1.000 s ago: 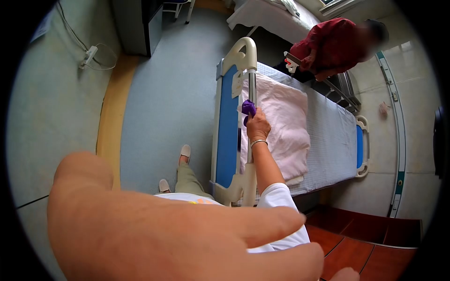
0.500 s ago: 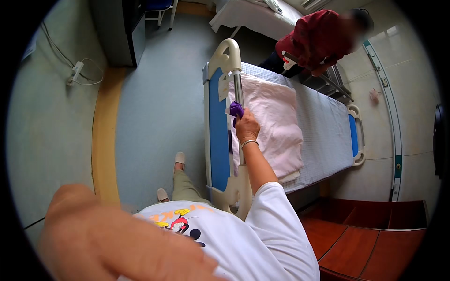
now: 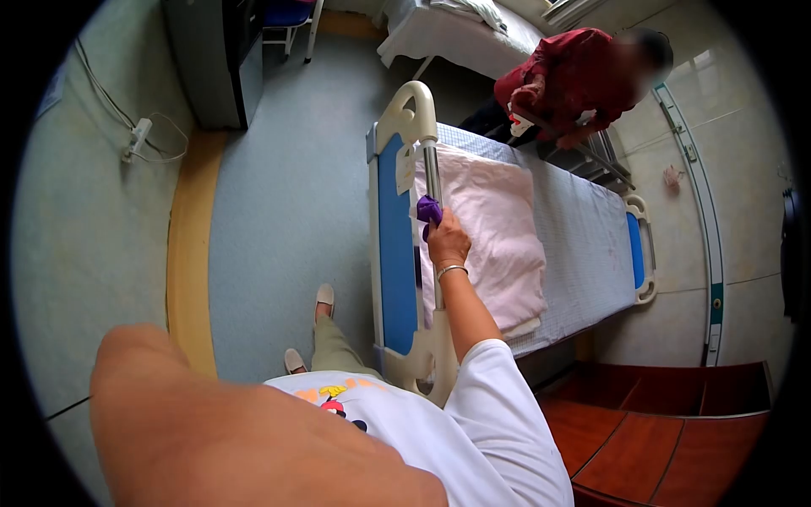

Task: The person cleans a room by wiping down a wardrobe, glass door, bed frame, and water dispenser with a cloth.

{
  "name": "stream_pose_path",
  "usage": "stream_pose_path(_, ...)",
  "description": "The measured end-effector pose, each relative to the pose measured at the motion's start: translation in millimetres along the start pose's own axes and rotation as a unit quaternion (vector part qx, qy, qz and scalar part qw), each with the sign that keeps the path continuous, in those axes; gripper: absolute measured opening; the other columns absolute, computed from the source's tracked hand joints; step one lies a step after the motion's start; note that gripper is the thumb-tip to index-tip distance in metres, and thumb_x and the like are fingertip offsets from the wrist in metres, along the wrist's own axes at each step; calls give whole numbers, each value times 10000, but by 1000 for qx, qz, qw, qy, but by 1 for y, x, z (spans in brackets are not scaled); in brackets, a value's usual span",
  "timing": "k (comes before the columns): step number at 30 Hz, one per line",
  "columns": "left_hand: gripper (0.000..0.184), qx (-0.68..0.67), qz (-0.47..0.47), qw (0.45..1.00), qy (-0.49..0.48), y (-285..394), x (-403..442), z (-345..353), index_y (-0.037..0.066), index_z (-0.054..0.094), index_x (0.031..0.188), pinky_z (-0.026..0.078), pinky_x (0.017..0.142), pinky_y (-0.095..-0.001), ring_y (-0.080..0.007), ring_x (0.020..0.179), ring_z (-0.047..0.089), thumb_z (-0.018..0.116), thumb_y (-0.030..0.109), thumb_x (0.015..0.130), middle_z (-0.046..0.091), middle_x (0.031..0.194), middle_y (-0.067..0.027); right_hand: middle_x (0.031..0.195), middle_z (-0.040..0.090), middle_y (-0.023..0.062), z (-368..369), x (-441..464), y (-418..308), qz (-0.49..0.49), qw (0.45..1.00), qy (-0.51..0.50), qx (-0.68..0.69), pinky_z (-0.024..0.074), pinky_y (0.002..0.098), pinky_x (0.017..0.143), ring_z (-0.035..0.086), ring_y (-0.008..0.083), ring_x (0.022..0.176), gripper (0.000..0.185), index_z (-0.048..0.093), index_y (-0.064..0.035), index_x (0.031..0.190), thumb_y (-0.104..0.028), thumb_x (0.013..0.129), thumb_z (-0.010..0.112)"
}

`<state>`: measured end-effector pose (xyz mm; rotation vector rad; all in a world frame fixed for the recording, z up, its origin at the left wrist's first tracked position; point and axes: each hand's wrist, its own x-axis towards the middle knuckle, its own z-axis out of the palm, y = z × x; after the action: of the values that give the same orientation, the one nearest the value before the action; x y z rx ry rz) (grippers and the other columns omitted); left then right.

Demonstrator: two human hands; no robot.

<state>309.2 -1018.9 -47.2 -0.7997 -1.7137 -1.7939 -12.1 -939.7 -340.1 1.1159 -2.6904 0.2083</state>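
My right hand [image 3: 449, 241], with a bracelet at the wrist, is closed around a purple cloth [image 3: 428, 209]. It presses the cloth against the upright-looking metal rail [image 3: 432, 173] at the end of a bed. That bed end has a cream frame [image 3: 412, 110] and a blue panel [image 3: 394, 253]. Just beyond my hand, a folded pale pink quilt [image 3: 494, 228] lies on the checked bed sheet [image 3: 583, 228]. Bare skin of my left arm or hand [image 3: 228, 431] fills the lower left, very close to the camera; its fingers are not visible.
A person in a red top [image 3: 557, 72] bends over the bed's far side, hands at a dark rail [image 3: 583, 156]. Reddish wooden furniture [image 3: 625, 448] stands at lower right. A second bed [image 3: 460, 34] and a dark cabinet [image 3: 211, 63] are farther back. A power strip [image 3: 138, 139] hangs left.
My right hand and the cloth appear slightly lower in view, as does the bed end. My left limb is less blurred and shifted. The other person's hands have moved apart.
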Motion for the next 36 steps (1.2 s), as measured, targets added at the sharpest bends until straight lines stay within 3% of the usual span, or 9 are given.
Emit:
stream_pose_path(12,46,1,-18,1000,-12,-6,5,-11,63,558,733,469,634,-236,-206,640,589,569,86,771,597,705,-112,864,580,112,-2,1,-3,29,999,-14,17,471,402,617,588,307,712,278,509,-111,997,-273,771,512)
stream_pose_path(15,47,8,-47,999,-22,-21,14,-7,64,558,732,468,636,-236,-205,640,589,569,87,772,596,704,-111,805,571,108,9,1,4,-6,1000,23,-12,479,383,554,592,289,642,345,497,-76,1039,-274,758,532)
stream_pose_path(20,50,8,-106,994,-27,-52,19,0,65,559,729,467,641,-235,-205,642,588,568,88,773,596,703,-109,824,571,116,3,3,-2,22,999,-26,5,474,405,594,589,300,712,328,501,-91,1021,-279,754,538)
stream_pose_path(25,53,-2,-145,989,-18,-56,4,-4,66,559,727,466,646,-235,-205,643,588,567,89,774,596,701,-107,821,573,120,1,3,-1,9,1000,-1,-4,475,396,593,590,307,677,315,503,-87,1014,-273,762,530)
stream_pose_path(36,60,-2,-145,989,-5,-51,0,2,69,560,722,464,656,-234,-204,645,587,566,92,777,595,698,-103,838,569,115,-3,3,-4,17,1000,-26,-2,474,394,602,590,311,697,264,498,-85,966,-267,775,519)
